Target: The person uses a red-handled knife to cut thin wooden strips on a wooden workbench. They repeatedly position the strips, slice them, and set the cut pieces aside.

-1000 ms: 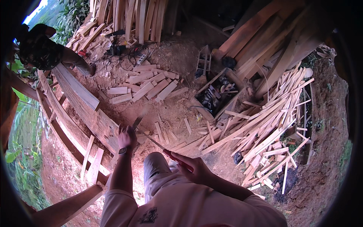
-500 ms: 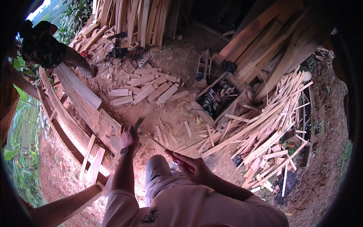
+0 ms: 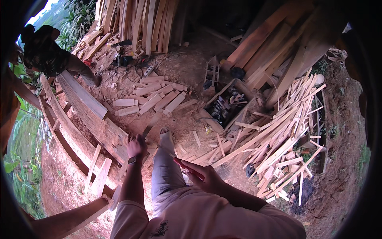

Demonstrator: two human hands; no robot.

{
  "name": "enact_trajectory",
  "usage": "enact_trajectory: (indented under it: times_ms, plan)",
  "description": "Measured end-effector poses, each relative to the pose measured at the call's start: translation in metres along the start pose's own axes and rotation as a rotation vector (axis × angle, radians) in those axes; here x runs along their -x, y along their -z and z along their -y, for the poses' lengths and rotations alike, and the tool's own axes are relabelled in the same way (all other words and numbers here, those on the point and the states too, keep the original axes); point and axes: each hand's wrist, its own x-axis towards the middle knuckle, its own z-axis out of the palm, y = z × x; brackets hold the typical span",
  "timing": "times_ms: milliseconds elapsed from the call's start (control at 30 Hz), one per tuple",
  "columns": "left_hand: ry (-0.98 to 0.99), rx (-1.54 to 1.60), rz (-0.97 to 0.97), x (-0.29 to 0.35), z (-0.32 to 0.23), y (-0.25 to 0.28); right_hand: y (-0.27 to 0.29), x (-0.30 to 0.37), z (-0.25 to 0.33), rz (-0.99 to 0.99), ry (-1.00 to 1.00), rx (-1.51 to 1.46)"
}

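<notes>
My left hand (image 3: 137,147), with a watch on its wrist, is closed round a flat, narrow piece (image 3: 147,130) that juts out past the fingers, dark with a paler far end. Whether it is a blade or a wood strip I cannot tell. It is held by the near end of a thick plank (image 3: 113,133). In front of my body, my right hand (image 3: 205,179) grips a red-handled tool (image 3: 187,166). The handle points up and left; its thin front part is hard to make out against my trouser leg.
Cut wood blocks (image 3: 159,95) lie on the sawdust-covered ground ahead. A wooden box of tools (image 3: 227,105) stands beyond, right of centre. Thin offcuts (image 3: 282,135) are heaped at the right. Boards (image 3: 149,24) lean at the back. Another person (image 3: 47,51) stands far left beside the planks.
One of my legs has stepped forward, its foot now just right of the left-hand piece. Both hands keep their grips and have hardly moved.
</notes>
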Motion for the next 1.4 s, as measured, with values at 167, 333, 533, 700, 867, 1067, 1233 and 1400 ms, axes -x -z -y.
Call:
enact_trajectory:
  times_ms: [167,333,533,700,867,1067,1233,1400]
  plan:
    - [0.001,-0.007,0.022,-0.002,-0.003,0.006,-0.005,0.001,-0.01,-0.017,0.046,0.045]
    - [-0.028,-0.034,0.0,0.003,0.002,0.001,-0.006,0.001,-0.012,-0.039,0.002,0.053]
    - [0.004,-0.005,0.033,0.0,-0.005,0.009,-0.006,-0.001,-0.023,-0.039,0.021,0.025]
    - [-0.02,-0.005,-0.002,-0.001,-0.005,0.01,-0.006,-0.001,-0.019,0.008,-0.036,0.008]
    - [0.015,-0.023,0.069,0.001,-0.006,0.015,-0.009,-0.003,-0.013,-0.061,0.067,0.033]
    - [-0.036,-0.031,0.004,0.001,0.001,0.003,-0.005,-0.003,-0.006,-0.039,-0.006,0.026]
    - [-0.022,0.0,0.037,-0.003,-0.01,0.007,-0.004,-0.005,-0.014,-0.063,0.054,0.059]
    - [0.055,0.067,0.063,-0.004,-0.002,0.013,-0.007,-0.003,0.0,-0.046,-0.055,0.091]
